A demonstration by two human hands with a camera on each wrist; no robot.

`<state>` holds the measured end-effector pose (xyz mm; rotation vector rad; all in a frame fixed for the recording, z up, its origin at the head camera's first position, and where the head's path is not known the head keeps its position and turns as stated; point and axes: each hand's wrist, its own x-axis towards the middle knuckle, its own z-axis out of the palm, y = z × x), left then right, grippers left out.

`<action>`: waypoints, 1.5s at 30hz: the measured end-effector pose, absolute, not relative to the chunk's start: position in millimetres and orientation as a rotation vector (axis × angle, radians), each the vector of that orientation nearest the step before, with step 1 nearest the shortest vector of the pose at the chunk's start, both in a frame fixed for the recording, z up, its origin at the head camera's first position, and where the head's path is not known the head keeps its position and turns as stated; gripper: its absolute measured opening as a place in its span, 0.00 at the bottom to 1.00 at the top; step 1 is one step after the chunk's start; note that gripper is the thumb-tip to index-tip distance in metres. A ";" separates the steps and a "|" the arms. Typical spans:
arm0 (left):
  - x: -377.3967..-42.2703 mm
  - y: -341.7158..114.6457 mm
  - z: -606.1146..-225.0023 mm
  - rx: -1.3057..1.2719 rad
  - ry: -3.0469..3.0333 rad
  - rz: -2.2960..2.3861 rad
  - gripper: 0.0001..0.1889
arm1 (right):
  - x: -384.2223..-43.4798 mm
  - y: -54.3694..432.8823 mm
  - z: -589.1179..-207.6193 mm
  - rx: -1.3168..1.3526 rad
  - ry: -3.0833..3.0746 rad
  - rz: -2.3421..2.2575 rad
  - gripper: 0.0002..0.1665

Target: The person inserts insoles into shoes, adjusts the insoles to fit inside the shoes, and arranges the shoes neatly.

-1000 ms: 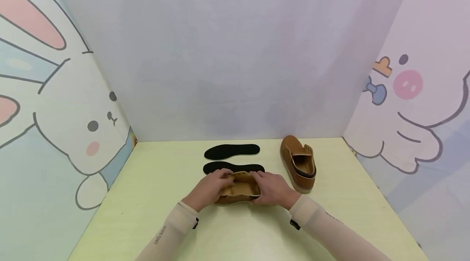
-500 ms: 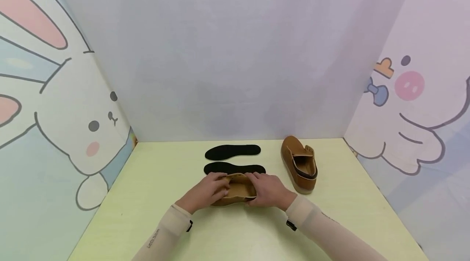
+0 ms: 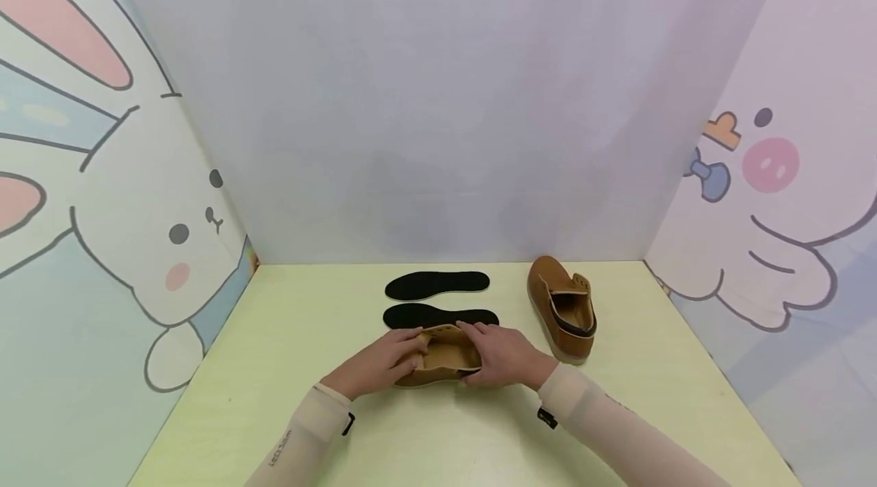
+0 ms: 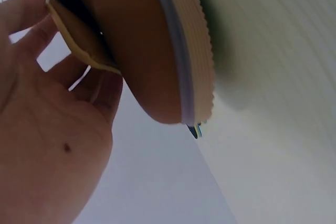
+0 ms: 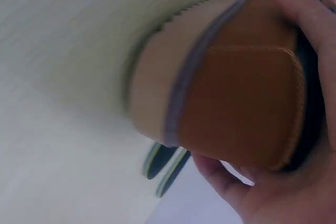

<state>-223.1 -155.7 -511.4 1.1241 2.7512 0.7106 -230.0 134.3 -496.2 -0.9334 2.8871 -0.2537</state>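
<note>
A brown leather shoe (image 3: 430, 376) sits on the table in front of me, toe to the left, its tan inside visible. My left hand (image 3: 378, 365) holds its front opening by the tongue; the left wrist view shows the fingers at the tongue (image 4: 73, 40), above the toe. My right hand (image 3: 505, 358) grips the heel end, fingers on the far side and thumb on the near side of the collar. In the right wrist view the stitched heel (image 5: 241, 103) and pale ridged sole show. Right behind the shoe lies a black insole (image 3: 418, 315), partly overlapped by the right fingers.
Farther back lies a second black insole (image 3: 438, 284), parallel to the first. The other brown shoe (image 3: 558, 308) stands at the right, toe toward the back wall. Printed cloth panels flank the pale yellow table (image 3: 308, 319), and a plain white cloth (image 3: 438, 129) hangs behind.
The shoe has shifted slightly left with both hands on it. My left hand has moved left and a little nearer to me. The insoles and the other shoe stay in place.
</note>
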 end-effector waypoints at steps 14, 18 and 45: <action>-225.4 -160.9 -519.0 1.118 2.734 0.663 0.24 | -319.9 105.7 -454.3 -0.965 2.881 -0.412 0.26; -225.2 -159.5 -516.8 1.146 2.741 0.670 0.24 | -348.5 100.7 -471.0 -0.874 2.856 -0.308 0.24; -216.3 -156.2 -512.3 1.082 2.774 0.607 0.22 | -365.6 134.7 -500.7 -0.495 2.930 -0.038 0.21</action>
